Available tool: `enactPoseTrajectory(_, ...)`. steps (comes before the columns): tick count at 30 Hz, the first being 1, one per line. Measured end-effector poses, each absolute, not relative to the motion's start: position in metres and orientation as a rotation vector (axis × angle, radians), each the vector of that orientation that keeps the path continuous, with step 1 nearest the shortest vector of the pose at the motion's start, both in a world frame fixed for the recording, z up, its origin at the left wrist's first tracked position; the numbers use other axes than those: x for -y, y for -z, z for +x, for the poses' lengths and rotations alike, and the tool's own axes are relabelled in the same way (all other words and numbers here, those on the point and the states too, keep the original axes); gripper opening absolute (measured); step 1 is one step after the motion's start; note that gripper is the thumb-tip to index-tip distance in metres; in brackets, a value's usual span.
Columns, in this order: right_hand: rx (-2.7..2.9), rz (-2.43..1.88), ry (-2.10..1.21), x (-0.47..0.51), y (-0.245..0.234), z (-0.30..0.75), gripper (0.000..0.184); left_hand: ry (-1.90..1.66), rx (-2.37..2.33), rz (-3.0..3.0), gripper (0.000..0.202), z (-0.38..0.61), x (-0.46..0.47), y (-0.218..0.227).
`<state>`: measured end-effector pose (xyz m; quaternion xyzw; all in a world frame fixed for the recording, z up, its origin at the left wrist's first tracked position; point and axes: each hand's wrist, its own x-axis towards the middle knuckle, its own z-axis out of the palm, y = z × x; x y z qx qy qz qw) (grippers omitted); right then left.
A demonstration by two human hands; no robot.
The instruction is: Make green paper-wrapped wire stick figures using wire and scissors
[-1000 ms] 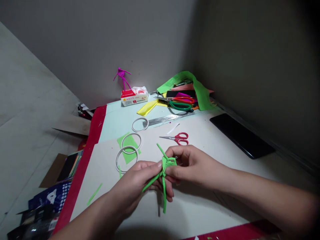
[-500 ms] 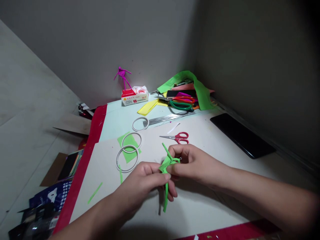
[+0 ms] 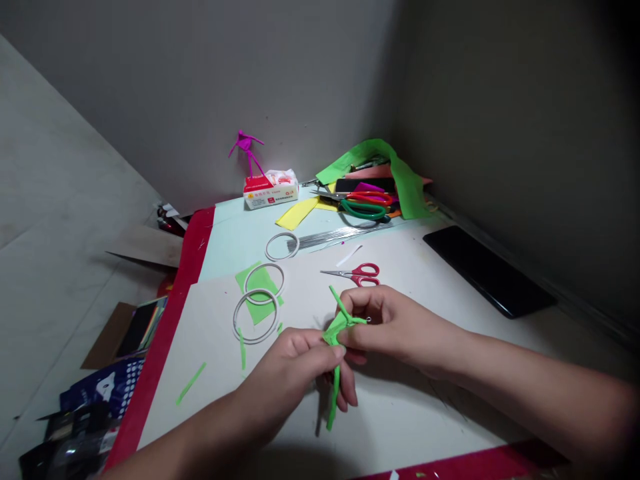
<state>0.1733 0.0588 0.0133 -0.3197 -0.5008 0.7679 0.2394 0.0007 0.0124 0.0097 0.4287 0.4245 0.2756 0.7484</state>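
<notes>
Between my two hands is a small green paper-wrapped wire figure (image 3: 336, 327), with thin limbs sticking out at the top, right and bottom. My left hand (image 3: 310, 360) pinches its lower middle between thumb and fingers. Its upper part is gripped by my right hand (image 3: 377, 323), thumb in front and fingers curled behind. A tiny metal loop shows at the tip of the right limb. Just beyond my right hand lie small red-handled scissors (image 3: 364, 273). Left of my hands, two rolls of narrow tape (image 3: 256, 317) overlap on a green paper piece (image 3: 245, 275).
A pink wire figure (image 3: 244, 143) stands on a small box (image 3: 273, 193) at the back. Beside it are yellow strips (image 3: 297, 215), green-handled scissors (image 3: 365, 211), a green crepe strip (image 3: 411, 193), and wires (image 3: 325, 237). A black phone (image 3: 487, 270) lies right. Green scraps (image 3: 191, 383) lie left.
Both hands and the green figure have shifted slightly right in the view. The figure's middle looks more pressed together under my thumbs; both hands keep their hold.
</notes>
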Motion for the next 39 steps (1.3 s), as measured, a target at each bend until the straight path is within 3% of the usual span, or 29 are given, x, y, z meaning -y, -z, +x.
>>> enactPoseTrajectory(15, 1.488, -0.776, -2.205, -0.066, -0.012, 0.179, 0.003, -0.607, -0.907, 0.845, 0.028, 0.003, -0.011, -0.003)
enactPoseTrajectory(24, 1.333, -0.666, -2.381, -0.066, -0.013, 0.180, 0.007, -0.665, -0.877, 0.754, 0.022, 0.005, -0.008, -0.001)
enactPoseTrajectory(39, 1.435, -0.624, -2.388, -0.069, -0.010, 0.183, 0.014, -0.629, -0.742, 0.658, 0.027, 0.002, -0.010, 0.000)
